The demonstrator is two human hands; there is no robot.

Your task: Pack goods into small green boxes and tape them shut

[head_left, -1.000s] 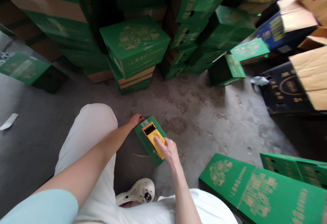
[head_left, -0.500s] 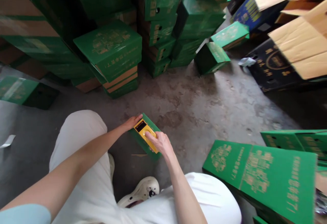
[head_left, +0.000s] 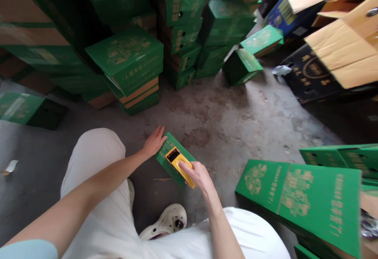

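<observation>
A small flat green box (head_left: pixel 169 151) lies on the concrete floor in front of my knees. My right hand (head_left: pixel 198 175) grips a yellow handheld device (head_left: pixel 178 162) with a dark screen and holds it down on top of the box. The fingers of my left hand (head_left: pixel 154 141) are stretched out and rest against the box's far left corner, holding nothing.
Stacks of green cartons (head_left: pixel 130 64) stand along the back, with more (head_left: pixel 183 26) behind. A large flat green carton (head_left: pixel 304 200) lies at my right. Dark and brown cartons (head_left: pixel 327 66) fill the far right. My white shoe (head_left: pixel 167 221) shows below the box.
My right hand has slid the yellow device a little toward me along the box. My left hand's fingers have spread flat against the box corner. The view has shifted slightly.
</observation>
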